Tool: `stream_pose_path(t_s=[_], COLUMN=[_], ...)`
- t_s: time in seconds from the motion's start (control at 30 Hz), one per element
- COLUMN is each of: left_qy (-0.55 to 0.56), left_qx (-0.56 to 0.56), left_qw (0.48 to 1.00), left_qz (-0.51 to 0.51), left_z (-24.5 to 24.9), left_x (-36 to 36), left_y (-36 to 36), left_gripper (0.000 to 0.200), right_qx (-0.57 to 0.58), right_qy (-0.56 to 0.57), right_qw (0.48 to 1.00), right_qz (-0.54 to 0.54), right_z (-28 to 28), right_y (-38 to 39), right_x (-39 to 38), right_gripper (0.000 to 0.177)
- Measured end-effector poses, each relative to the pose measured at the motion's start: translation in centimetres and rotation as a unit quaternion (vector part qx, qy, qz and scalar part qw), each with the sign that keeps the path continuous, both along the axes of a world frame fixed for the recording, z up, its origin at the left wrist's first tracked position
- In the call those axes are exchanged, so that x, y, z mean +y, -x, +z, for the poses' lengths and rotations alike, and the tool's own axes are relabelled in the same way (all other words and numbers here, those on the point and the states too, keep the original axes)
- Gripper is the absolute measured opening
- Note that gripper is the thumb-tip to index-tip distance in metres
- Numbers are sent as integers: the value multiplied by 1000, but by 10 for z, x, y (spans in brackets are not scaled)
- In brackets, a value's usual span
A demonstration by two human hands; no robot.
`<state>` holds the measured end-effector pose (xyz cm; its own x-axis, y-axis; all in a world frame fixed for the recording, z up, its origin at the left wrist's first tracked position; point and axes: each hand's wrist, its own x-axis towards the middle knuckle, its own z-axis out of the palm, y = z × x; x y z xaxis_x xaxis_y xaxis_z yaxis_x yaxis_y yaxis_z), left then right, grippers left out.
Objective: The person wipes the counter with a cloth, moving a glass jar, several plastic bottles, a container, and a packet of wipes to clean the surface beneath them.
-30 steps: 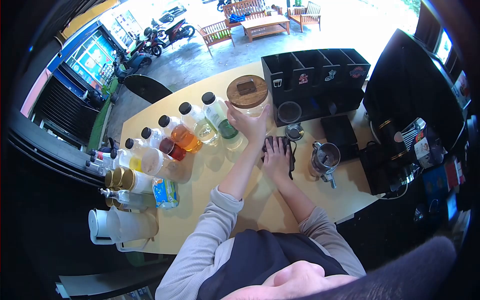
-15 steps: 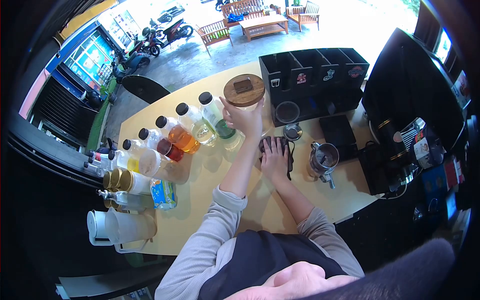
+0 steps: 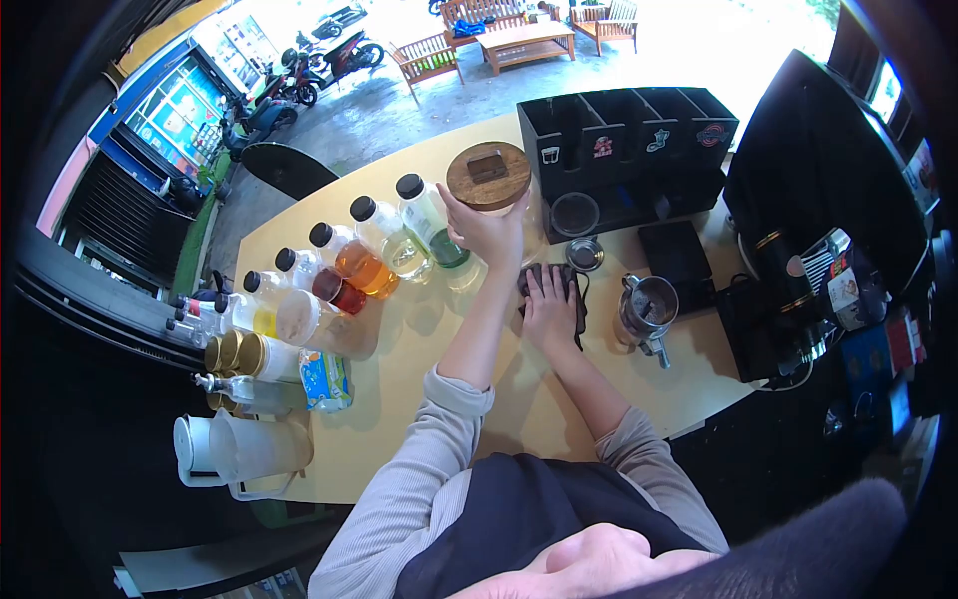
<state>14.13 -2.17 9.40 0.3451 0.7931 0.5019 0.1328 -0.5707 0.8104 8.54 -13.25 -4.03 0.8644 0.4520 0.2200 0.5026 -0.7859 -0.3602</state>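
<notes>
My left hand [image 3: 486, 232] is wrapped round the upper part of a clear jar with a round wooden lid [image 3: 488, 177]. The jar stands on the table, and much of its body is hidden behind the hand. Lower and to the right, my right hand [image 3: 549, 304] lies flat on a dark cloth [image 3: 581, 311], fingers stretched out and slightly apart. Left of the jar is a black-capped bottle with green liquid [image 3: 451, 248]. A small round metal dish [image 3: 585, 254] sits just beyond the cloth, and a metal-and-glass pitcher [image 3: 649, 309] is to its right.
Several capped bottles, one with orange liquid [image 3: 366, 270], line the left edge. White pitchers [image 3: 261, 449] and a blue-green packet [image 3: 325, 380] are nearer me. A black compartment organizer [image 3: 629, 150] stands behind. Black equipment [image 3: 773, 290] is at right.
The view has shifted very slightly. Both hands keep their places, the left round the jar and the right flat on the cloth.
</notes>
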Motion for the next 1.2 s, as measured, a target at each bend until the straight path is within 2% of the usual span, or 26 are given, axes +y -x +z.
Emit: stream_pose_path(t_s=[0.5,0.9,0.97,1.1,1.13,1.2], left_qy=[22,-10,-19,-39,-1,25], left_qx=[27,26,32,40,-28,-32], left_qw=[999,998,998,997,995,994], left_qz=[-38,-52,-47,-48,-93,-100], left_z=[4,2,0,-4,-6,-8], left_x=[-13,6,11,25,31,37], left_y=[55,128,147,187,195,211], left_gripper=[138,135,134,135,134,133], right_qx=[19,0,39,-5,4,11], right_qy=[11,-47,-125,-66,-39,-10], right_qw=[999,998,989,997,998,997], right_qz=[33,53,70,33,55,75], right_z=[9,1,9,28,23,15], right_y=[27,22,22,31,34,37], right_x=[-37,-45,-52,-62,-56,-43], right_gripper=[53,48,48,52,53,55])
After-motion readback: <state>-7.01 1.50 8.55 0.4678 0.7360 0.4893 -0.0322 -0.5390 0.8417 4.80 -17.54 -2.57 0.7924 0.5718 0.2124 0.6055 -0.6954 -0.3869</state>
